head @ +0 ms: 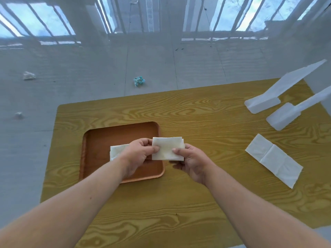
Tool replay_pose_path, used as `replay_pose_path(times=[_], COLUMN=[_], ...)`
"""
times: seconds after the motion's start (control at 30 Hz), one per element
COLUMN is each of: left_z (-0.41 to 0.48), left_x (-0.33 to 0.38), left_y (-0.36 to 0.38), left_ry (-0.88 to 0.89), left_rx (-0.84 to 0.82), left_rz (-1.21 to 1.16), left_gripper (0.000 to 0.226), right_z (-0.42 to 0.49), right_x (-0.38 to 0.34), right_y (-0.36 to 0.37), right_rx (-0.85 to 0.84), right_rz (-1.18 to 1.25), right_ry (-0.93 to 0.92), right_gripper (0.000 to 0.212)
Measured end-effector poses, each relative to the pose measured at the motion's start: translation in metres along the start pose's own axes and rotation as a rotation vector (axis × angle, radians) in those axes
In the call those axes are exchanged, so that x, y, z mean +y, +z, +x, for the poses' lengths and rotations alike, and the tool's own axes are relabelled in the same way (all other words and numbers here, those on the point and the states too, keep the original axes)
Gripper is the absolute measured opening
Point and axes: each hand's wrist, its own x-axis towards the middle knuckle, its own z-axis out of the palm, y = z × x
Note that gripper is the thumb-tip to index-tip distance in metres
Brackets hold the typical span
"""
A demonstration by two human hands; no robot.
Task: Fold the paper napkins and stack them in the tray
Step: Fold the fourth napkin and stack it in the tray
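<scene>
A folded white napkin (pixel 167 148) is held in the air over the right edge of the brown tray (pixel 100 140). My left hand (pixel 138 154) pinches its left side and my right hand (pixel 189 162) pinches its lower right corner. Inside the tray lies another folded white napkin (pixel 116 151), partly hidden behind my left hand. An unfolded napkin (pixel 274 160) with crease lines lies flat on the table to the right.
The tray sits on a yellow wood-grain table (pixel 206 119). Two white plastic stands (pixel 263 104) (pixel 284 115) rise at the table's far right. Crumpled scraps of paper (pixel 139 81) (pixel 28 75) lie on the grey floor beyond the table.
</scene>
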Motion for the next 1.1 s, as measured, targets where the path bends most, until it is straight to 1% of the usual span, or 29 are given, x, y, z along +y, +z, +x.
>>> replay_pose_path(times=[0.07,0.17,0.23,0.4,0.5,0.6,0.77,0.9,1.0,1.1], left_z=[-0.004,-0.008,-0.009,-0.006,-0.005,-0.005,-0.003,-0.003,-0.005,-0.007], left_x=[-0.005,-0.014,-0.021,-0.037,-0.045,-0.049,-0.048,-0.049,-0.048,-0.042], left_y=[-0.020,-0.050,-0.068,-0.111,-0.131,-0.142,-0.145,-0.141,-0.138,-0.134], left_ry=[0.012,0.025,0.044,0.068,0.058,0.047,0.030,0.038,0.049,0.068], left_rx=[0.058,0.150,0.202,0.325,0.381,0.412,0.439,0.459,0.488,0.520], left_rz=[0.034,0.093,0.154,0.378,0.553,0.686,0.835,0.869,0.901,0.956], left_gripper=[0.007,0.010,0.011,0.013,0.022,0.028,0.029,0.029,0.032,0.033], right_z=[0.007,0.019,0.026,0.047,0.057,0.063,0.068,0.069,0.068,0.065], right_x=[0.001,0.005,0.007,0.012,0.015,0.017,0.021,0.027,0.030,0.031], right_y=[0.021,0.050,0.065,0.100,0.114,0.122,0.129,0.130,0.132,0.131], right_rx=[-0.019,-0.014,0.017,0.020,0.012,0.035,0.077,0.144,0.182,0.208], right_rz=[-0.055,-0.181,-0.336,-0.790,-0.966,-1.157,-1.424,-1.558,-1.616,-1.619], right_ry=[0.023,0.058,0.055,-0.042,-0.085,-0.139,-0.209,-0.261,-0.301,-0.332], right_gripper=[0.019,0.020,0.017,0.022,0.022,0.027,0.038,0.044,0.041,0.037])
